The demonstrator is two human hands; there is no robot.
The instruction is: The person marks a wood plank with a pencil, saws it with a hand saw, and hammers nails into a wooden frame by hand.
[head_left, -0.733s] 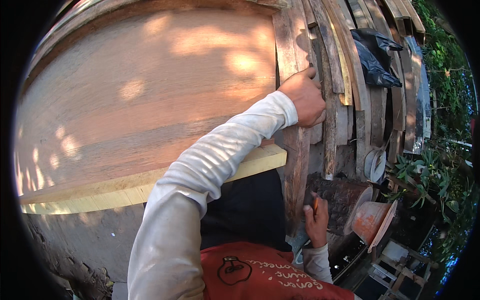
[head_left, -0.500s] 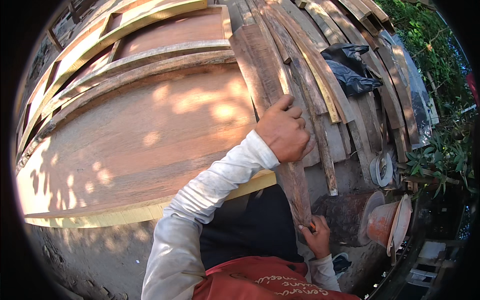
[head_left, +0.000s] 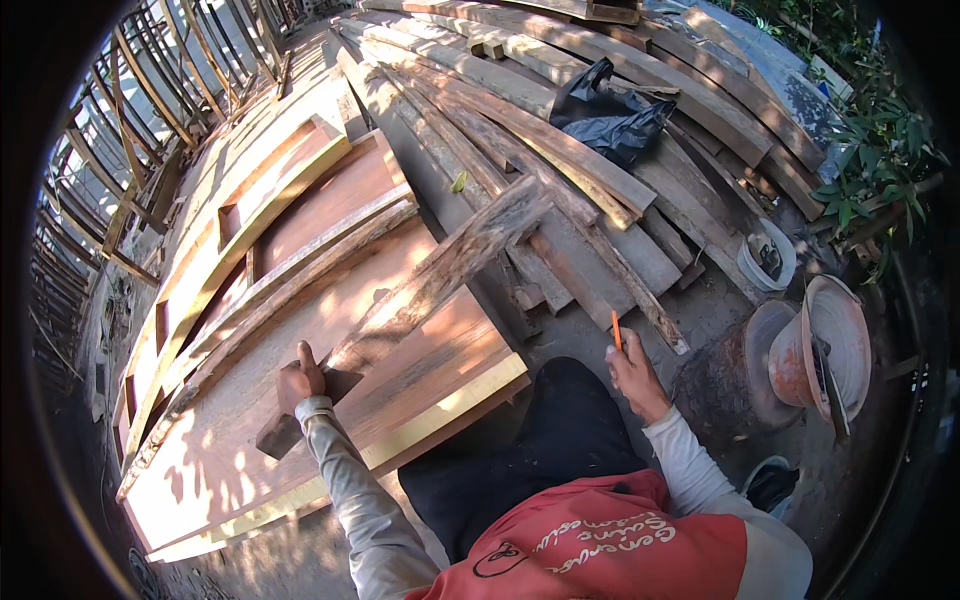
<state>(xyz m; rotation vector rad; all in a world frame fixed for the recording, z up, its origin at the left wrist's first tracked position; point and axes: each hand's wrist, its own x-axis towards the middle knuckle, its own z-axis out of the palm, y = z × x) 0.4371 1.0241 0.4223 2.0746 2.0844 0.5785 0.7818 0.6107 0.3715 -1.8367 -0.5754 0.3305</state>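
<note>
My left hand (head_left: 303,382) grips a rough brown plank (head_left: 440,270) near its lower end, thumb pointing up. Slanting across the plywood panel (head_left: 300,330), the plank reaches past the panel's right edge towards the lumber pile. It casts a shadow on the panel; whether it rests flat is unclear. To the right, my right hand (head_left: 637,376) is closed around an orange pencil (head_left: 616,330), which sticks up from the fingers, apart from the plank. Pale yellow strips (head_left: 445,412) edge the panel's near side.
Several long boards (head_left: 500,90) are piled ahead, with a black plastic bag (head_left: 610,110) on them. At the right stand a white pail (head_left: 767,256), a log (head_left: 715,375) and a reddish basin (head_left: 840,340). Framed wooden panels (head_left: 320,190) lie at the far left.
The plank has swung left, from upright in front of me to slanting over the panel, with my left hand on it. My right hand with the pencil has come away from the plank's end.
</note>
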